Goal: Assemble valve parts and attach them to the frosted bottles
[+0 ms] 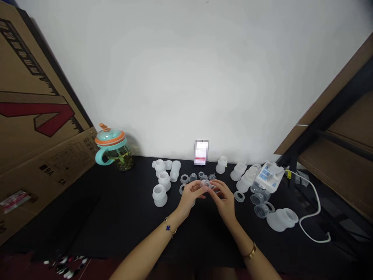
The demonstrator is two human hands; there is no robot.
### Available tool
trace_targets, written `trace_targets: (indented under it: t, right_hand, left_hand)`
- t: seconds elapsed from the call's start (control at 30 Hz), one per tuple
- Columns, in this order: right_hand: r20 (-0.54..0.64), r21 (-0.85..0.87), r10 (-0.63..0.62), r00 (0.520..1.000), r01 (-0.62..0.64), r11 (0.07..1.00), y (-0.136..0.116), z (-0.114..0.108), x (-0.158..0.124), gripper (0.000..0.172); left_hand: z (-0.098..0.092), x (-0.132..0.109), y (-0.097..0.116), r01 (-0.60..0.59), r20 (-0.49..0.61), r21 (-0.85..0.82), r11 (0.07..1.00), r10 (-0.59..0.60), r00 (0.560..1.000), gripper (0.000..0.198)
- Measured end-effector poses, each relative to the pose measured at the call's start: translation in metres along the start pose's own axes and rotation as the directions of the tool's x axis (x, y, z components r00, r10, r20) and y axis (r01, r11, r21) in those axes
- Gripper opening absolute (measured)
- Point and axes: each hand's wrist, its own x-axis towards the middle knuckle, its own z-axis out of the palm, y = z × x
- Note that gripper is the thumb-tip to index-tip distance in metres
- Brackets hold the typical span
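Both my hands meet over the middle of the black table (116, 217). My left hand (190, 196) and my right hand (224, 200) pinch one small clear plastic part (206, 184) between their fingertips, just above the tabletop. Several translucent white plastic bottle-shaped pieces (160, 194) stand to the left of my hands. Clear rings and small caps (184, 179) lie just behind them. More clear cups (260, 198) and a larger white funnel piece (281, 218) lie to the right.
A teal and orange lidded jug (113, 151) stands at the back left against the white wall. A large cardboard box (35, 128) leans at the left. A white device with a tube (271, 175) lies back right, near a dark shelf frame (323, 120).
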Motion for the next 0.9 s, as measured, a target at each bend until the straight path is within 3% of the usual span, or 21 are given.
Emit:
trace_targets:
  t: [0.9]
  right_hand:
    - [0.006,0.053,0.049,0.999,-0.05,0.997,0.0023,-0.0009,-0.002,0.016]
  left_hand:
    - [-0.001,-0.0014,0.0011,-0.038,0.052,0.042,0.998,0.036,0.998,0.028]
